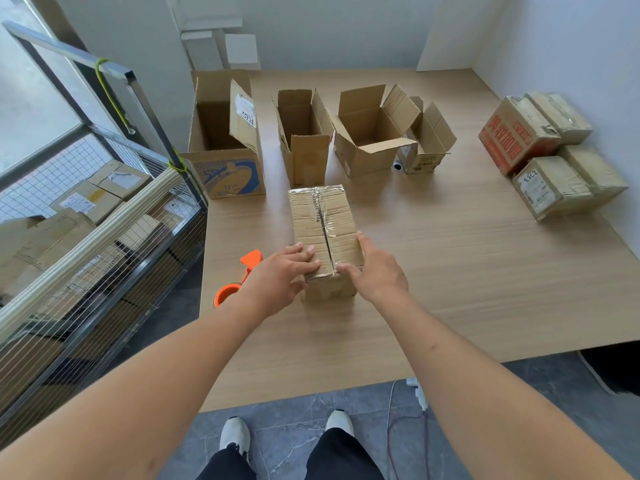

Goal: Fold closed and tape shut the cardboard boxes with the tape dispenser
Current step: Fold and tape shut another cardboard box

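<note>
A closed, elongated cardboard box (323,216) lies on the wooden table (467,271), clear tape running along its centre seam. My left hand (277,277) lies flat on the near left part of the box top, fingers straight, thumb on the near end face. My right hand (375,268) presses the near right corner, fingers spread over the top edge. The orange tape dispenser (242,273) lies on the table just left of my left hand, partly hidden by my wrist.
Several open boxes stand along the back: a large one (225,140), a narrow one (304,136), a wide one (370,133) and a small one (427,140). Taped boxes (550,150) are piled at the right. A wire cage cart (86,237) stands left of the table.
</note>
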{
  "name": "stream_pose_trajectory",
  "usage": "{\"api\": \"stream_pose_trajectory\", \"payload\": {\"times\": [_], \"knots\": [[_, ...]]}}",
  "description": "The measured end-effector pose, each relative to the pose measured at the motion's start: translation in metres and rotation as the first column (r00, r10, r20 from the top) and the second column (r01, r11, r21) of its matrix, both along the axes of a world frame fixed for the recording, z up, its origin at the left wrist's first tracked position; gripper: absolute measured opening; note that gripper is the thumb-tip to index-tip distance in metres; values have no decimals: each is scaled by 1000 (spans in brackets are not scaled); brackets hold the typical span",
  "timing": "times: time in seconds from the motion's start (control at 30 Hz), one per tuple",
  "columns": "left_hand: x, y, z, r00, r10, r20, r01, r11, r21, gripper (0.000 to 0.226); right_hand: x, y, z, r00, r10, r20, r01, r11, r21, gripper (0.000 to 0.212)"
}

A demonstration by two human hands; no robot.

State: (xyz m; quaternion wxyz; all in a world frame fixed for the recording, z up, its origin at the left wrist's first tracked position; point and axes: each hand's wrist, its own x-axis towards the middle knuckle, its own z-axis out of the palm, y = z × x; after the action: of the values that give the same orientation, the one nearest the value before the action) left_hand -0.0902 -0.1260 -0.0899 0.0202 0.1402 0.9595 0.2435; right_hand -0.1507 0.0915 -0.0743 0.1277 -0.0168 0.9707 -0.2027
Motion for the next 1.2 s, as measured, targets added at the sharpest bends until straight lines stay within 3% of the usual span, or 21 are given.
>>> {"api": "stream_pose_trajectory", "payload": {"times": [0.13,0.2,0.37,0.5,0.63,0.77,0.87,1.2], "knots": [[-3,-2,1,1000,-25,18,26,999,-34,58,10,-1,-2,968,250,17,-251,966,58,79],[-3,-2,2,999,-27,26,28,999,-45,56,16,-3,-8,946,324,31,-326,939,108,69],[8,2,-3,1000,12,9,-12,1000,17,56,25,-7,-19,962,268,-52,-262,960,98,55],[11,-1,-1,998,-5,69,2,999,43,60,23,-6,-16,964,265,18,-265,963,53,56],[9,-12,12,993,-28,113,14,993,120,73,19,-12,-6,980,200,3,-200,979,-21,71],[6,-15,15,996,84,6,-84,995,61,68,14,-44,-1,998,69,-6,-69,993,95,103],[4,-20,14,985,173,23,-173,984,-31,62,15,-63,-4,1000,-15,-14,17,990,142,123],[5,-24,24,940,322,112,-300,937,-177,56,11,-67,6,999,37,3,-37,985,169,98]]}}
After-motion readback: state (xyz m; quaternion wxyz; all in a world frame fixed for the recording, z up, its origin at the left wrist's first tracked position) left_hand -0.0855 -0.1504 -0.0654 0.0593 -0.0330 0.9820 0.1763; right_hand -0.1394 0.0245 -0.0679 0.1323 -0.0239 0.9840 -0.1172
